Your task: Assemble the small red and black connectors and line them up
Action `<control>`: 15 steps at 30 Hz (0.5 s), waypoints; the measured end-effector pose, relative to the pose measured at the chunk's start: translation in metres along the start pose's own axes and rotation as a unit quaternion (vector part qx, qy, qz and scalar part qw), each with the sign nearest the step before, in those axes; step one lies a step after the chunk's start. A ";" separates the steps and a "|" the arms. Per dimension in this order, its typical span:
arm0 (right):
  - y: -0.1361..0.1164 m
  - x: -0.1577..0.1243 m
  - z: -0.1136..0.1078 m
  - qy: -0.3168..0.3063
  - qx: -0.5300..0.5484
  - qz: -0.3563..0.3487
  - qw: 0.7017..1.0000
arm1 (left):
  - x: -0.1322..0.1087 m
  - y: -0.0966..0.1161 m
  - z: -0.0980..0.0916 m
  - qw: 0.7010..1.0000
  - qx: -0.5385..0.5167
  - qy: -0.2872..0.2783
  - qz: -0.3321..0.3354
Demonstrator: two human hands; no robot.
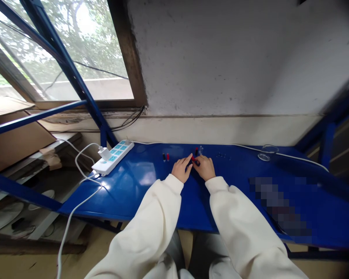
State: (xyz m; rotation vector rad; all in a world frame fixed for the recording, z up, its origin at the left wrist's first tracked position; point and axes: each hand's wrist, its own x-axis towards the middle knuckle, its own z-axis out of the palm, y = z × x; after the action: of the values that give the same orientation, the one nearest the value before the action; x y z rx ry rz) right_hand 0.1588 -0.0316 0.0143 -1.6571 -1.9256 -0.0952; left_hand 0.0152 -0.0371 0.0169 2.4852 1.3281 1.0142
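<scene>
My left hand (pixel 180 169) and my right hand (pixel 206 168) meet over the middle of the blue table, fingertips at a small red cylinder (pixel 193 158). The fingers of my right hand are closed on it. My left index finger and thumb reach its other side, closed around it as far as I can see; the exact contact is too small to make out. Left of my hands a small black cylinder (pixel 164 157) and another red cylinder (pixel 168 157) stand side by side. Just behind my right hand are a red-and-black cylinder (pixel 196 150) and clear tubes (pixel 201 149).
Several tiny clear pieces (pixel 221 155) lie right of my hands. A white power strip (pixel 113 158) with a plug and cables sits at the left. Round clear items (pixel 264 157) lie by a white cable at the right, near a blurred-out dark object (pixel 279 205). The wall (pixel 197 130) rises behind.
</scene>
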 end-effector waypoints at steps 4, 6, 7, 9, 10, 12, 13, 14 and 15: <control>-0.001 0.000 0.000 0.007 0.013 -0.011 1.000 | 0.001 -0.002 0.000 0.998 -0.013 0.054 -0.023; -0.001 0.000 0.001 0.006 0.018 -0.014 1.000 | 0.001 -0.002 0.001 0.997 -0.017 0.068 -0.033; -0.001 0.000 0.001 0.004 0.019 -0.014 1.000 | 0.001 -0.003 0.001 0.997 -0.018 0.071 -0.037; -0.001 0.000 0.002 -0.002 0.019 -0.015 1.000 | 0.002 -0.003 0.002 0.997 -0.017 0.070 -0.041; 0.000 0.000 0.002 -0.004 0.018 -0.016 1.000 | 0.002 -0.003 0.002 0.997 -0.016 0.067 -0.043; 0.001 0.000 0.003 -0.003 0.017 -0.020 1.000 | 0.002 -0.003 0.003 0.997 -0.010 0.061 -0.049; 0.002 0.000 0.003 -0.001 0.016 -0.024 1.000 | 0.002 -0.003 0.003 0.997 -0.006 0.057 -0.052; 0.002 0.000 0.004 0.001 0.014 -0.028 1.000 | 0.002 -0.002 0.002 0.997 0.000 0.053 -0.055; 0.003 0.000 0.004 0.001 0.010 -0.033 0.999 | 0.003 -0.001 0.001 0.997 0.006 0.049 -0.056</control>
State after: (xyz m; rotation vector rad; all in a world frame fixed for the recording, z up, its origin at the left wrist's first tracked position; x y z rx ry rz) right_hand 0.1600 -0.0291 0.0097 -1.5801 -1.9735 -0.1018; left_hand 0.0160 -0.0339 0.0165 2.3669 1.4880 1.1185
